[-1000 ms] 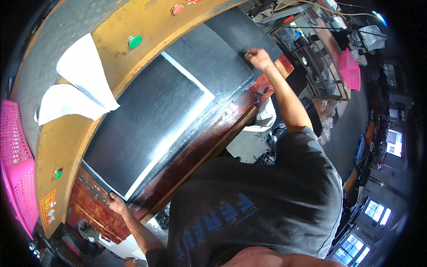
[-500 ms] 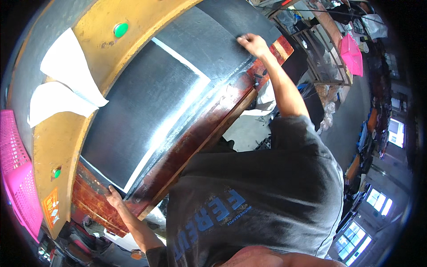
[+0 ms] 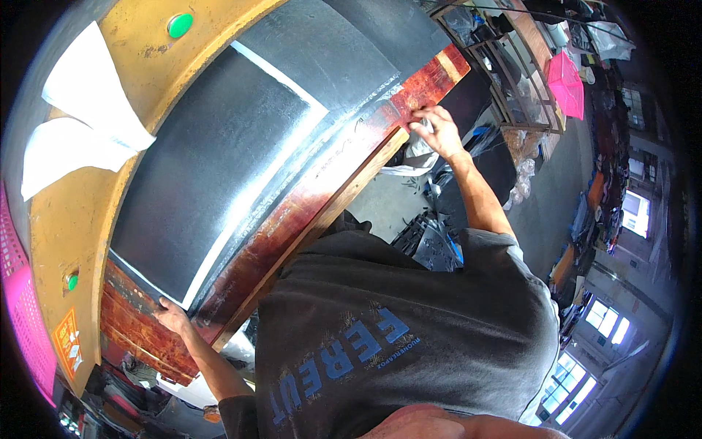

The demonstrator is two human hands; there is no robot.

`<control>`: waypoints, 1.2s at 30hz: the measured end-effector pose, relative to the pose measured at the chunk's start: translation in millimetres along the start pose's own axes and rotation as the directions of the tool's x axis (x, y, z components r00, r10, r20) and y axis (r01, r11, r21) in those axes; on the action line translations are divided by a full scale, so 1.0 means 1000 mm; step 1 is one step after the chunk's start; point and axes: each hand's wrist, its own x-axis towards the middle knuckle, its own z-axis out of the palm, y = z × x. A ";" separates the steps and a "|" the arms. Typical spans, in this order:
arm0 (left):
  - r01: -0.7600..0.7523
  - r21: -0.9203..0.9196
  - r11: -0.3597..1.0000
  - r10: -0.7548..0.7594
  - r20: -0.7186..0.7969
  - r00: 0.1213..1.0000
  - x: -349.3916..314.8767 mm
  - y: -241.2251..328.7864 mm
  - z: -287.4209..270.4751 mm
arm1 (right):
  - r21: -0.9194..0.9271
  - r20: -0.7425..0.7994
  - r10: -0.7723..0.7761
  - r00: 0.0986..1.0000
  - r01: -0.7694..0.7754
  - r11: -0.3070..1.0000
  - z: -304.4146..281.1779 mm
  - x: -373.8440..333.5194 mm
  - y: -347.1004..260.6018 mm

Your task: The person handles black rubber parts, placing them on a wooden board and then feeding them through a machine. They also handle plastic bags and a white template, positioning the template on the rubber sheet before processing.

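A black sheet with pale strips along its edges lies on a reddish-brown worn board, on top of a larger dark sheet. My left hand rests at the sheet's near left corner, its fingers apart and the tips touching the edge. Over the board's front edge at the right is my right hand, its fingers loosely bent and spread. I see nothing held in it.
A yellow machine frame with green buttons arches along the left, with white sheets hanging on it. Pink baskets stand far left, and another pink basket is at upper right. Dark scraps lie below the board.
My right hand has moved from the dark sheet back to the board's front edge, and its fingers have loosened. Small dark bits near that edge are no longer visible. My left hand stays at the corner.
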 end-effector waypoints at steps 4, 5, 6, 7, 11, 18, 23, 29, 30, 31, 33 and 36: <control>-0.090 -0.010 0.996 0.089 -0.056 0.994 0.003 -0.010 0.004 | -0.036 0.202 0.122 0.972 -0.117 0.992 -0.006 0.017 -0.009; -0.143 -0.037 0.989 0.140 -0.068 0.988 0.004 -0.011 0.004 | -0.088 0.222 0.171 0.960 -0.155 0.984 -0.012 0.026 -0.015; -0.160 -0.049 0.986 0.157 -0.075 0.985 0.002 -0.011 0.004 | -0.260 0.298 0.182 0.937 -0.104 0.960 -0.023 0.036 -0.022; -0.177 -0.029 0.984 0.174 -0.087 0.981 0.001 -0.010 0.003 | -0.102 0.203 0.121 0.972 -0.102 0.990 -0.028 0.045 -0.035; -0.037 0.065 0.997 0.040 -0.041 0.998 -0.007 0.003 -0.002 | 0.009 0.380 -0.045 0.924 0.044 0.999 0.012 0.064 -0.133; 0.009 0.083 0.997 -0.007 -0.031 0.999 -0.012 0.016 -0.008 | -0.040 0.211 -0.190 0.959 0.203 0.978 0.047 0.059 -0.119; -0.052 0.097 0.994 0.062 -0.104 0.993 -0.015 0.012 -0.003 | 0.160 0.371 0.067 0.926 -0.135 0.978 0.012 0.073 -0.100; 0.021 0.155 0.988 -0.011 -0.063 0.998 -0.011 0.012 -0.002 | 0.129 0.286 -0.393 0.874 0.371 0.920 0.053 0.049 -0.146; -0.003 0.140 0.990 0.013 -0.068 0.998 -0.009 0.011 -0.001 | 0.034 0.290 -0.375 0.880 0.383 0.923 0.056 0.049 -0.135; 0.002 0.131 0.991 0.007 -0.064 0.998 -0.008 0.010 -0.001 | -0.060 0.295 -0.365 0.883 0.398 0.915 0.058 0.051 -0.120; 0.036 0.149 0.988 -0.027 -0.060 0.998 -0.006 0.006 0.002 | 0.035 0.120 -0.366 0.923 0.364 0.931 0.045 0.061 -0.076; 0.056 0.122 0.991 -0.048 -0.066 0.997 -0.005 0.000 0.007 | -0.108 0.174 -0.175 0.969 0.195 0.975 0.006 0.070 -0.021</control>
